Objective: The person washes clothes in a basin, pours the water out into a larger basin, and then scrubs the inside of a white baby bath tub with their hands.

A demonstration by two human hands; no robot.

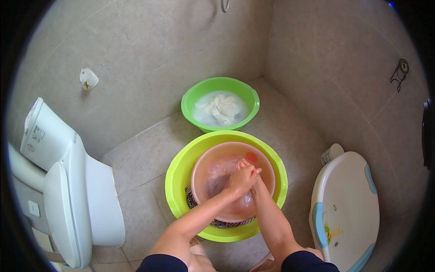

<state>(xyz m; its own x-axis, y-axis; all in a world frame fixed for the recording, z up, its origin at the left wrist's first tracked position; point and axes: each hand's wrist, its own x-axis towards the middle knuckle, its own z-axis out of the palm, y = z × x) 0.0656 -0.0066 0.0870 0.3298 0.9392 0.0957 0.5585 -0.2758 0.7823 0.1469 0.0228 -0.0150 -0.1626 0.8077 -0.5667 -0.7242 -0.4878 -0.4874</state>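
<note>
My left hand point(242, 179) lies over my right hand point(253, 171), the two clasped together above a pink translucent basin point(200, 166) that holds water. Whether anything is between the palms is hidden. The pink basin sits inside a larger yellow-green basin point(175, 176). Dark checked fabric point(231, 224) shows between the two, below and at the left. Behind them stands a green basin point(188, 102) with cloudy, sudsy water and a white cloth point(223, 107) in it.
A white toilet point(73, 204) stands at the left. At the right, a white and light-blue plastic baby bathtub point(350, 204) leans near the wall, with a white tub-shaped container point(332, 153) beside it. Grey tiled walls meet behind the green basin. A metal hose point(225, 6) hangs at the top.
</note>
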